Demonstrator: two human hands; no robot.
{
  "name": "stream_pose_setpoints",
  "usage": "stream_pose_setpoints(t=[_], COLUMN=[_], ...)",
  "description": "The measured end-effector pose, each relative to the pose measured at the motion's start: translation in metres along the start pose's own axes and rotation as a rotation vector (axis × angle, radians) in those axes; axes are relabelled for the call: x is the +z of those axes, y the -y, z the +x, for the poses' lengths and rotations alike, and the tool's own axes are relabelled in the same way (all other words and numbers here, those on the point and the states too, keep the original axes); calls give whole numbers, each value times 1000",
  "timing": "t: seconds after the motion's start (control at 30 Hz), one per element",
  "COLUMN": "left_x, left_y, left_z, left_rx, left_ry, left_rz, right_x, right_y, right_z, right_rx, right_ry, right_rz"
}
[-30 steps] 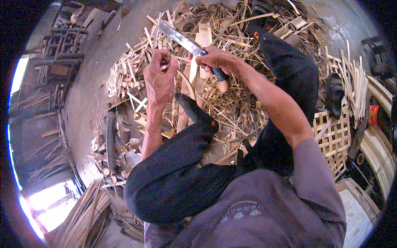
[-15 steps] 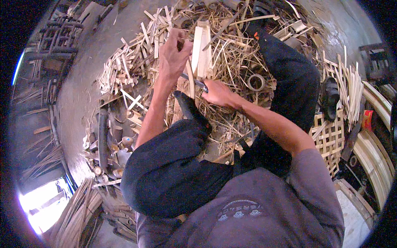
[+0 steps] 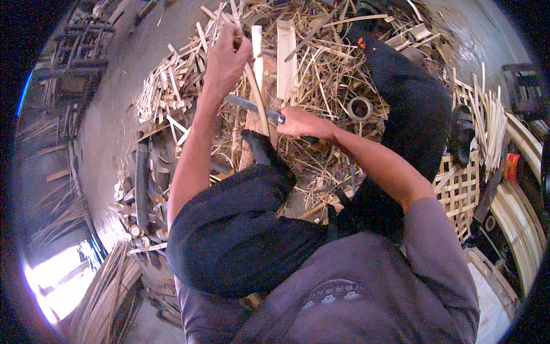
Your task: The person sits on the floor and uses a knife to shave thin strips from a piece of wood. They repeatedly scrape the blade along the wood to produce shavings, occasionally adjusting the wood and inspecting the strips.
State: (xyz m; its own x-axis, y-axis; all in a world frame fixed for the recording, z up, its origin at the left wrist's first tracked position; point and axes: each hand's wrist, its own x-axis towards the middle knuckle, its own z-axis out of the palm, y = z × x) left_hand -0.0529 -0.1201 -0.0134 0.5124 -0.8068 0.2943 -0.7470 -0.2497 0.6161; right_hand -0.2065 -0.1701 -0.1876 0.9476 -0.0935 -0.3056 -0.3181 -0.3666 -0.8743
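My left hand [image 3: 226, 57] is closed around the upper part of a bamboo strip [image 3: 255, 94], which slants down toward my dark-covered foot [image 3: 260, 146]. My right hand [image 3: 306, 123] grips the handle of a knife [image 3: 249, 105]. Its blade points left and crosses the strip, but whether its edge touches the strip I cannot tell. Just right of the strip stands a narrow pale bamboo piece [image 3: 258, 54]. Farther right lies a broader split bamboo piece [image 3: 286, 60]. A wooden block [image 3: 247, 156] shows beneath the knife, beside my foot.
Bamboo shavings [image 3: 321, 74] cover the floor ahead, with a bamboo ring [image 3: 360, 108] among them. Short cut strips [image 3: 166, 89] are heaped at the left. A woven lattice [image 3: 458, 192] and long strips [image 3: 487, 114] are at the right. Bamboo offcuts [image 3: 143, 183] lie at the left.
My left hand has moved left and slightly up with the strip. More of the knife blade now shows, reaching farther left. The narrow pale piece now stands apart from the broader one.
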Motion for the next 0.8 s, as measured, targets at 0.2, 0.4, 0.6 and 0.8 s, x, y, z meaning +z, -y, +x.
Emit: stream_pose_setpoints(t=[0.2,0.4,0.6,0.8], left_x=[12,-6,-11,-18], left_y=[-2,-7,-12,-6], left_z=[-19,-33,-43,-47], left_rx=[38,20,7,-167], left_ry=[-68,-138,-115,-123], left_rz=[-12,67,-10,65], right_x=[7,21,28,28], right_y=[-10,-5,-16,-11], right_z=[-3,-8,-1,-3], right_rx=[52,-46,25,-34], right_ry=[-71,-188,-25,-158], right_rz=[-184,-111,-78,-340])
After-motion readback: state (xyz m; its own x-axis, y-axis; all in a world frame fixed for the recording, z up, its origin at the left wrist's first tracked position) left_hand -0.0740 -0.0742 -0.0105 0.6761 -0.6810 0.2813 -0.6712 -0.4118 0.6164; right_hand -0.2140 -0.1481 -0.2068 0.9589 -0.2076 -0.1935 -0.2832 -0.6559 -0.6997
